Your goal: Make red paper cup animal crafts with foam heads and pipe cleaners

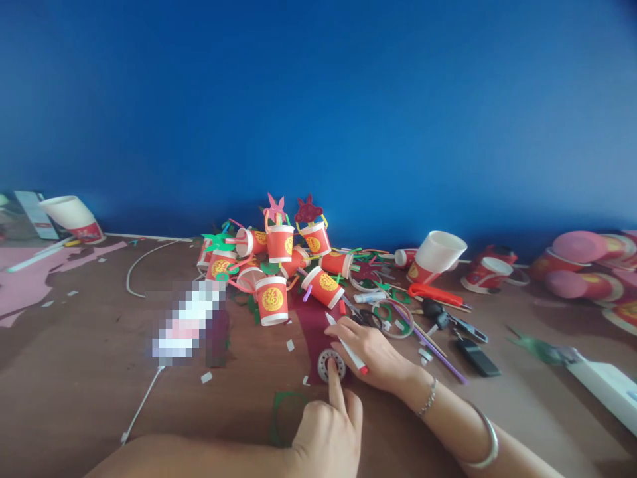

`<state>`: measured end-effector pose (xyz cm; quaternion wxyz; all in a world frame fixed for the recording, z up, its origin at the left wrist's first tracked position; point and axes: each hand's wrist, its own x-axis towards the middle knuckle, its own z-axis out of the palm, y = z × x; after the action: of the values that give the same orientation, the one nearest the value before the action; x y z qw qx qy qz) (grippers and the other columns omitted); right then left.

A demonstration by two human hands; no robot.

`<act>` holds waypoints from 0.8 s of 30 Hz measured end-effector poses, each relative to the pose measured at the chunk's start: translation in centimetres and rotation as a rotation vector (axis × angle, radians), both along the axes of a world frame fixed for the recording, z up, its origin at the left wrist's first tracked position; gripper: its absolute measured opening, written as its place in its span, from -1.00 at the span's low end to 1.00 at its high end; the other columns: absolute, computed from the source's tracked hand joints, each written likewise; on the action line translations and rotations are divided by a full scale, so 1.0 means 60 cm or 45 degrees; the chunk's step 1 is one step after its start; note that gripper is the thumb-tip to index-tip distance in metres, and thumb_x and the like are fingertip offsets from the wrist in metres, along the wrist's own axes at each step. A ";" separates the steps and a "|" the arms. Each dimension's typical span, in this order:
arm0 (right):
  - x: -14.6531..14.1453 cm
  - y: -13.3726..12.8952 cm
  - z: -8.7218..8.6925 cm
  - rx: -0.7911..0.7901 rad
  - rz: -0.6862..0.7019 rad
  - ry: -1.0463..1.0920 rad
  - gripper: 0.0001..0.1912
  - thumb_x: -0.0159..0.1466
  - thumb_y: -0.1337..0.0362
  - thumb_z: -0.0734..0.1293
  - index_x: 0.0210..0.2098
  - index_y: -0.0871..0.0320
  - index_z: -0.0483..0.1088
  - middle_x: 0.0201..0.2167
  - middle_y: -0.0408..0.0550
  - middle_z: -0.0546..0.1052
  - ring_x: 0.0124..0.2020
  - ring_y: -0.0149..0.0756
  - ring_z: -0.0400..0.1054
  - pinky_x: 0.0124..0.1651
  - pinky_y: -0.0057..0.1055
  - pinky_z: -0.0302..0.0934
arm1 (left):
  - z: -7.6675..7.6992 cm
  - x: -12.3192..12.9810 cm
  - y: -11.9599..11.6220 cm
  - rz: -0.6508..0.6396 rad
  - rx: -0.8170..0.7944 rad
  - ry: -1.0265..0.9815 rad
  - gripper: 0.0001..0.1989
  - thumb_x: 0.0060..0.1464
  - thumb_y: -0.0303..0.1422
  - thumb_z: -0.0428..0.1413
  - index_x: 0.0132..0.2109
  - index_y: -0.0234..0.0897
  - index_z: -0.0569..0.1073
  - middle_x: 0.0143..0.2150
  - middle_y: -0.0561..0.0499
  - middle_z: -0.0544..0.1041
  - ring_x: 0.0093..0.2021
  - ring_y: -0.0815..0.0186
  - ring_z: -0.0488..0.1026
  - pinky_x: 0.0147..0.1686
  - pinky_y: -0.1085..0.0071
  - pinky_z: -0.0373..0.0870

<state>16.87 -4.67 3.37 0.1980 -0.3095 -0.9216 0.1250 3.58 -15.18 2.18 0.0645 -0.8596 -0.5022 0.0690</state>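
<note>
My right hand [371,355] is closed round a white marker pen [348,348] with a red end, its pale end pointing up and left. My left hand [331,425] has its index finger stretched out and pressed on a round, greyish-white disc [325,366] with a ring of holes; its other fingers are bent. Under the disc lies a dark red sheet [311,325]. The marker's writing tip cannot be made out. Just beyond my right hand are black-handled scissors [368,315] and a small red cap [342,307].
Several red paper cups [273,300] with straws and cut-outs are piled by the blue wall [318,99]. A blurred phone [186,325] with a cable lies left. Keys [435,313], an orange cutter [432,294] and a white glue gun [597,385] lie right. Pink sheet [24,272] spreads at far left.
</note>
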 end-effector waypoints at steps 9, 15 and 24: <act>0.001 0.000 0.000 -0.027 -0.012 0.003 -0.75 0.34 0.33 0.13 -0.04 0.18 0.31 -0.20 0.07 0.46 -0.26 -0.24 0.44 -0.25 -0.36 0.35 | -0.006 0.003 0.005 0.059 0.044 0.093 -0.56 0.07 -0.48 0.05 0.13 -0.41 0.39 0.16 -0.60 0.30 -0.66 0.35 0.43 -0.73 0.50 0.22; 0.000 -0.001 0.001 -0.028 -0.012 -0.048 -0.75 0.33 0.33 0.14 -0.03 0.20 0.29 -0.19 0.07 0.45 -0.26 -0.23 0.43 -0.25 -0.34 0.35 | 0.000 0.000 0.004 0.018 0.046 0.130 -0.57 0.09 -0.47 0.04 0.12 -0.43 0.39 0.15 -0.62 0.30 -0.67 0.37 0.42 -0.72 0.51 0.22; 0.000 0.000 0.010 -0.057 0.039 -0.066 -0.77 0.31 0.32 0.15 -0.10 0.14 0.37 -0.27 -0.01 0.40 -0.34 -0.33 0.38 -0.29 -0.43 0.29 | 0.005 -0.001 0.008 -0.024 0.068 0.130 -0.59 0.08 -0.45 0.05 0.10 -0.47 0.40 0.11 -0.64 0.34 -0.68 0.39 0.41 -0.71 0.52 0.18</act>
<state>16.90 -4.67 3.95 0.1650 -0.3030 -0.9280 0.1407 3.50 -14.71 2.45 0.1136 -0.8576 -0.4918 0.0987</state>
